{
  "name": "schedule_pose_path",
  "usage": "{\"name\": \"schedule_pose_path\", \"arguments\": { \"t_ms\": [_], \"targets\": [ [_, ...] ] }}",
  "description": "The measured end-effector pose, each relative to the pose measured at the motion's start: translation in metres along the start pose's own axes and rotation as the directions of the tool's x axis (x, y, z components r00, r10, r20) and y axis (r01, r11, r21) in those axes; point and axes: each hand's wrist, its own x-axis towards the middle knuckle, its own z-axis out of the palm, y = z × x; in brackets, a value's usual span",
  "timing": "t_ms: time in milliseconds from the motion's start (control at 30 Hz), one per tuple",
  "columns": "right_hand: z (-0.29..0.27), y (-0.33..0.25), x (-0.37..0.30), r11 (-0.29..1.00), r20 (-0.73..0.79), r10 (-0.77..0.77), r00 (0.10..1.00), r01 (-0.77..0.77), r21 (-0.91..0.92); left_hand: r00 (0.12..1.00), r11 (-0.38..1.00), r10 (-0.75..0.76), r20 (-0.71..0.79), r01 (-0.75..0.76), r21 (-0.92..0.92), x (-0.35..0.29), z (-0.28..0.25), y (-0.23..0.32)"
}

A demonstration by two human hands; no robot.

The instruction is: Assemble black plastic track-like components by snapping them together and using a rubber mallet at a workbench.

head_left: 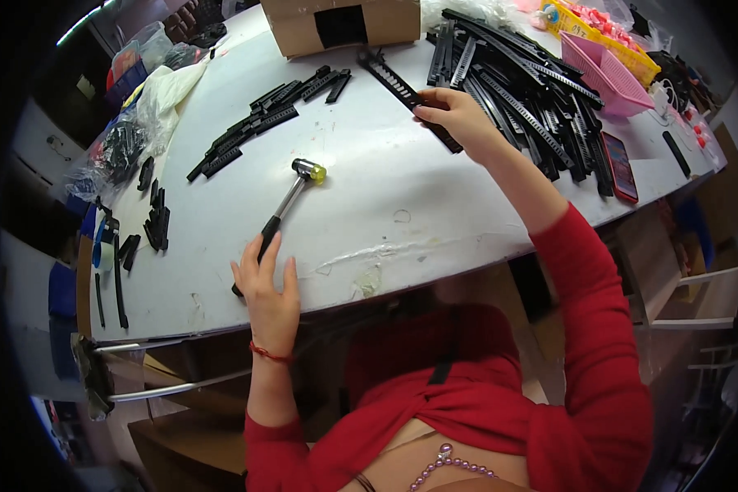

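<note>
My right hand (459, 121) grips a long black slotted plastic strip (392, 80) between thumb and fingers. The strip lies slantwise, its far end close to the cardboard box. Over the black handle of a mallet (293, 195) rests my left hand (266, 277), fingers spread and pointing away from me. The mallet has a metal shaft, and its head is part black, part yellow. A large heap of similar black strips (517, 90) is to the right of my right hand. Shorter black pieces (246, 131) lie in a slanting row beyond the mallet.
A cardboard box (303, 33) stands at the far edge of the white table (435, 217). Beside the heap are a red-edged phone (620, 168), a pink basket (603, 72) and a yellow crate (566, 18). Small black parts (157, 220) and tape (102, 254) lie left, near plastic bags (115, 152).
</note>
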Motion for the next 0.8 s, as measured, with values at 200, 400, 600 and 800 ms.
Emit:
{"name": "schedule_pose_path", "arguments": {
  "t_ms": [200, 400, 600, 800],
  "targets": [
    [0.037, -0.044, -0.126, 0.712, 0.038, -0.069, 0.997, 0.023, 0.702, 0.962, 0.435, 0.132, 0.238, 0.160, -0.886, 0.027, -0.015, 0.086],
    [0.051, -0.007, -0.186, 0.524, -0.031, -0.074, 0.997, 0.065, 0.849, 0.708, -0.024, 0.302, 0.638, 0.675, -0.737, 0.018, 0.013, 0.115],
    [0.037, -0.010, -0.220, 0.814, 0.148, 0.170, 0.974, -0.223, 0.536, 0.928, 0.287, 0.088, 0.363, 0.325, -0.901, 0.006, 0.017, 0.104],
    [0.050, -0.050, -0.247, 0.653, 0.108, -0.563, 0.820, 0.521, -0.549, 0.947, 0.642, 0.251, 0.201, -0.007, -0.766, -0.012, -0.011, 0.095]
  ]
}}
